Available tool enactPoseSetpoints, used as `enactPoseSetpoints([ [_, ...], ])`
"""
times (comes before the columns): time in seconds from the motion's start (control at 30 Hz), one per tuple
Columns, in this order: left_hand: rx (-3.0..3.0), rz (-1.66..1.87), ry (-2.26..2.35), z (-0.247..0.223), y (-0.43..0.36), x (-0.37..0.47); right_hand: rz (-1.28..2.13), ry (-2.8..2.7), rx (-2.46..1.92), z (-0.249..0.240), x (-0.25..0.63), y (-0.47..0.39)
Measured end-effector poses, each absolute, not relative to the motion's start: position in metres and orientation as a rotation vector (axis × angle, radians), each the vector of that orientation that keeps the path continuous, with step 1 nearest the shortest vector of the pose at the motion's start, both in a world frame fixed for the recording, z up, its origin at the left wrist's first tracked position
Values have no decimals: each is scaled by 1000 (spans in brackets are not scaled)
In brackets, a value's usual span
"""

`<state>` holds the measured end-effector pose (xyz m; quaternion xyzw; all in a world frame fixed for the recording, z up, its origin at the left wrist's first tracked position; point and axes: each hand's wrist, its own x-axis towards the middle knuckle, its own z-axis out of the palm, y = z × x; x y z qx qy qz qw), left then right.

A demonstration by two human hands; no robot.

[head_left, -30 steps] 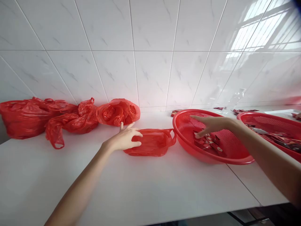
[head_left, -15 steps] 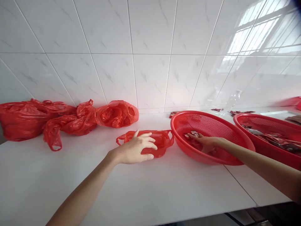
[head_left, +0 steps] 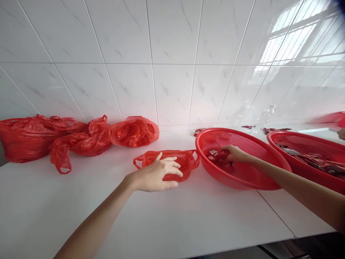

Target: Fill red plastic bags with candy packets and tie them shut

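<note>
My left hand is spread with nothing in it, over the near side of a red plastic bag that lies on the counter with its mouth open and its handles out to the sides. Inside the red mesh basket, my right hand is closed on a small red packet. More red packets lie under it at the basket's bottom left. The fingertips are partly hidden behind the hand, so whether it holds more than one packet is unclear.
Several filled red plastic bags stand along the wall at left. A second red basket with many packets is at right, near a clear bottle and loose packets. Another person's hand shows at the right edge.
My right hand has gone from reaching with extended fingers to gripping a red packet, raised slightly in the basket. My left hand has barely moved. Another person's hand has appeared at the far right.
</note>
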<state>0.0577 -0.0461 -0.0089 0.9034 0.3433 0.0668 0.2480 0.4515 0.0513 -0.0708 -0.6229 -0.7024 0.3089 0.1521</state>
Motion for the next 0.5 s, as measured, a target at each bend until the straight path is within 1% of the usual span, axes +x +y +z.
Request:
enactPoseSetpoints([
  [0.1,2469,191,950,-10,-43,52,1057,-1881,-1697,-66,453,53],
  [0.3,2462,178,1052,-4,-40,42,1176,-1817,-1576,-59,454,53],
  [0.37,2454,177,1083,0,-40,39,1177,-1759,-1548,-54,451,52],
  [0.5,2455,193,1122,6,-40,33,1068,-1748,-1435,-36,441,48],
])
